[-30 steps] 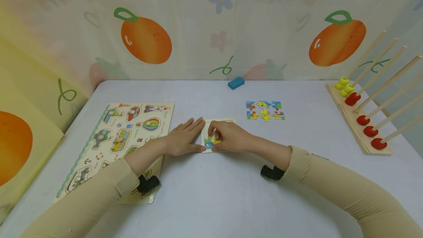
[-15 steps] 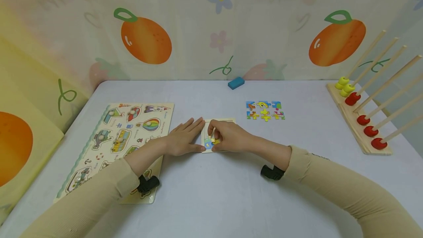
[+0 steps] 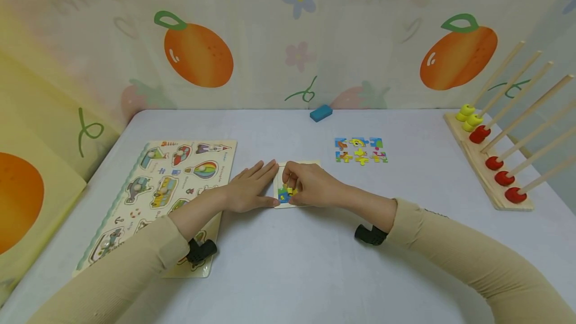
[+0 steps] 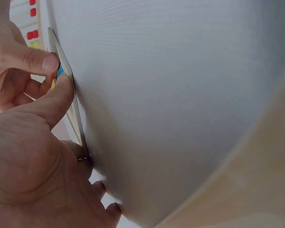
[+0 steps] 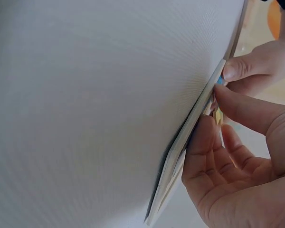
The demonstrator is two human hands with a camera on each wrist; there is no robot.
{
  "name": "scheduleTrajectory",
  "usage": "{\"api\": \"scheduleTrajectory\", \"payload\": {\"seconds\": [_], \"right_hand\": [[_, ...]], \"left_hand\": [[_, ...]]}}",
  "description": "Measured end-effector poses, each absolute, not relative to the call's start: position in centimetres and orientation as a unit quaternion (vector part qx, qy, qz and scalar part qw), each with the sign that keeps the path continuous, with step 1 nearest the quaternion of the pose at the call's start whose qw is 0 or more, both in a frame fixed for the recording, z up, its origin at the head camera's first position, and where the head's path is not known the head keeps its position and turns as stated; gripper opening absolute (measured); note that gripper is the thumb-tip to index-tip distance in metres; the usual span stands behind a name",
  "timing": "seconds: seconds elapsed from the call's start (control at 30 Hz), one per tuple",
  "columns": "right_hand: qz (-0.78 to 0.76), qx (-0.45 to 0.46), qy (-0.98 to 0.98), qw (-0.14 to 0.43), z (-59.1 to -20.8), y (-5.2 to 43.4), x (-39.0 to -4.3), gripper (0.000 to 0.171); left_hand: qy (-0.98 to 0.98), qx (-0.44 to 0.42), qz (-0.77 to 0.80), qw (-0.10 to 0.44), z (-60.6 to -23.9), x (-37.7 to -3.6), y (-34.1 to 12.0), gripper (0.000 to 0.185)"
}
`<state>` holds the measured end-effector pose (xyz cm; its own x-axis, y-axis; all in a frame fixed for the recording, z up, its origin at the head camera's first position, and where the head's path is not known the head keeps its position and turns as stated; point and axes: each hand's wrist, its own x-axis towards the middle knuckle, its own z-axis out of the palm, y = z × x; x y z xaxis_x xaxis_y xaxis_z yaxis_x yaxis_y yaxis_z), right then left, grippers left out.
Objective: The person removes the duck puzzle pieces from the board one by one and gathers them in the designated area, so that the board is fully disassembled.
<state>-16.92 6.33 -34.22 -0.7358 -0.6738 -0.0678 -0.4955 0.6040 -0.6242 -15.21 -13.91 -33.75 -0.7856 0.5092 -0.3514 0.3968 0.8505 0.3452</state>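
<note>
A small wooden jigsaw tray (image 3: 279, 178) lies on the table between both hands. In its near left corner sits a blue and green puzzle piece (image 3: 283, 195) with yellow markings. My left hand (image 3: 246, 189) rests flat with straight fingers, its fingertips and thumb at the tray's left edge. Over the tray, my right hand (image 3: 317, 185) has curled fingers and pinches a yellow puzzle piece (image 3: 290, 191) beside the corner piece. Its fingers hide much of that piece and the tray's middle. In the right wrist view, the thumb and index finger of my right hand (image 5: 247, 156) meet near the tray edge (image 5: 180, 142).
Several loose puzzle pieces (image 3: 360, 151) lie in two rows at the back right. A vehicle peg puzzle board (image 3: 155, 204) is under the left forearm. A blue block (image 3: 321, 113) sits at the back. A wooden bead rack (image 3: 488, 161) with upright rods stands at far right.
My right fingers have shifted slightly over the tray, and the yellow puzzle piece between them has changed its tilt. My left hand stays in the same place.
</note>
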Motion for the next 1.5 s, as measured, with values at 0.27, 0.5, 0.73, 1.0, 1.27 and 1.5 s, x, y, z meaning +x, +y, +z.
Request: {"api": "scheduleTrajectory", "payload": {"seconds": [0.27,0.5,0.73,1.0,1.27,1.5], "right_hand": [[-0.320,-0.336,0.874,0.145,-34.3,6.5,-16.9,0.013],[-0.329,-0.332,0.872,0.146,-34.2,6.5,-16.9,0.009],[-0.332,-0.314,0.877,0.150,-34.0,6.5,-17.0,0.008],[-0.356,-0.284,0.874,0.170,-33.3,6.6,-17.1,0.009],[-0.360,-0.274,0.878,0.157,-32.3,7.4,-17.4,0.010],[-0.383,-0.249,0.874,0.167,-31.9,8.6,-18.2,0.011]], "left_hand": [[0.936,0.245,0.124,0.219,-33.7,-15.2,-13.9,0.084],[0.936,0.247,0.123,0.218,-34.1,-15.4,-14.0,0.084],[0.936,0.246,0.121,0.220,-34.1,-15.4,-14.0,0.085],[0.935,0.245,0.127,0.221,-34.3,-15.4,-14.1,0.084],[0.937,0.241,0.122,0.219,-34.3,-15.4,-14.0,0.084],[0.938,0.240,0.122,0.216,-34.8,-15.6,-14.1,0.086]]}}
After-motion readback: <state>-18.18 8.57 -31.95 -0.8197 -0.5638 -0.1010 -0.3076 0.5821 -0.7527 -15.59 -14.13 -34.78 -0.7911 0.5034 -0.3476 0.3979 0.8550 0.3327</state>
